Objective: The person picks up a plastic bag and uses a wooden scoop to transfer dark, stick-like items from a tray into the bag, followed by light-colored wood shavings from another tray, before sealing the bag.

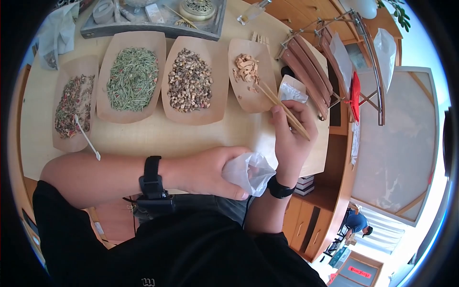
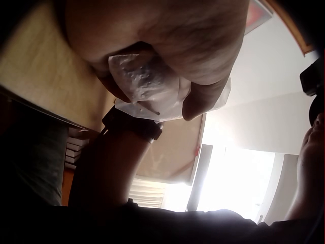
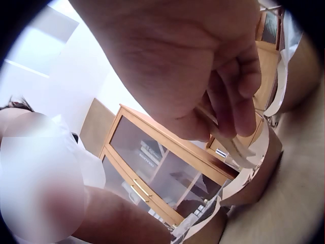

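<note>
We see the left hand curled round a small translucent white pouch, bunching it at the near edge of the pale wooden counter, just in front of the body. From the left wrist view the same pouch is crumpled under the palm and fingers. The right hand grips a pair of light wooden chopsticks, whose tips reach toward the rightmost kraft-paper tray of pale tan chips. In the right wrist view the fingers are closed round the sticks.

We judge the pouch to be very light, soft and limp: it will collapse shut unless its mouth is held open, so it is best taken at the rim, with two fingers spreading the opening rather than squeezing the body. The film looks thin and could tear or slip. The chips seem dry, light and brittle, so a gentle pinch near the chopstick tips would suit them.

Further left lie a tray of brown dried pieces, a tray of green needle-like herb and a tray of reddish mixed petals with a small white spoon resting on it.
</note>
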A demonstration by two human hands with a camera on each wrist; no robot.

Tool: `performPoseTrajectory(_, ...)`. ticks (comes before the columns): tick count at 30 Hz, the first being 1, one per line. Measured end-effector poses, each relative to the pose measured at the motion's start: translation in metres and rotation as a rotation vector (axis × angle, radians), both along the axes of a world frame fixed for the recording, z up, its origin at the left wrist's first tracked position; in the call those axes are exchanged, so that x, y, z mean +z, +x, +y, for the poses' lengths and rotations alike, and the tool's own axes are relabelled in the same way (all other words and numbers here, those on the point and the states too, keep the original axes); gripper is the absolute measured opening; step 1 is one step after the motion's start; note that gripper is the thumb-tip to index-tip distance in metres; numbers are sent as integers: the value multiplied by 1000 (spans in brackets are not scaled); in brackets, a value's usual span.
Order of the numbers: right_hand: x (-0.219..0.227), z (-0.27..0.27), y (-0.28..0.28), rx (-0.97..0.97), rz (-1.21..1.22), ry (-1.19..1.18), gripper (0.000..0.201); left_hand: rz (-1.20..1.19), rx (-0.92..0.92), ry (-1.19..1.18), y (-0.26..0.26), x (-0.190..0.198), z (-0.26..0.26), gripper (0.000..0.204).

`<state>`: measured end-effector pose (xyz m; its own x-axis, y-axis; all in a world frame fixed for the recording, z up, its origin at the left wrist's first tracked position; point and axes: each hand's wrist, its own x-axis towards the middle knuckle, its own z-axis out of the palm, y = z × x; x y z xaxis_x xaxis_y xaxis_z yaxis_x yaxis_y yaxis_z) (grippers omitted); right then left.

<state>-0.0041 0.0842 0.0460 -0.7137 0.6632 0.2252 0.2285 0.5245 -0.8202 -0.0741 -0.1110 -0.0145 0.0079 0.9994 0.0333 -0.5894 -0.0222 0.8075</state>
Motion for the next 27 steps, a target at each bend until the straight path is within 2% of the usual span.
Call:
performPoseTrajectory(3,1,-1,-8,11,26,-15,12,-45,-12,-15,-1,2,-1,62)
performPoseTrajectory(5,8,-3,-15,42,41,156,14,-61,-18,-36,0,2,-1,65)
performPoseTrajectory(8,14,-7,-25,19,-7,238,16,-59,-23,-30,0,-1,-1,62)
performPoseTrajectory(11,-1,2,-31,23,47,275,16,-21,-5,-10,0,-1,0,60)
performPoseTrajectory(21,-8,-2,-34,47,-40,285,16,-33,-17,0,0,-1,0,57)
performPoseTrajectory(27,-2,0,-27,-25,14,163,17,-6,-13,6,-1,0,-1,59)
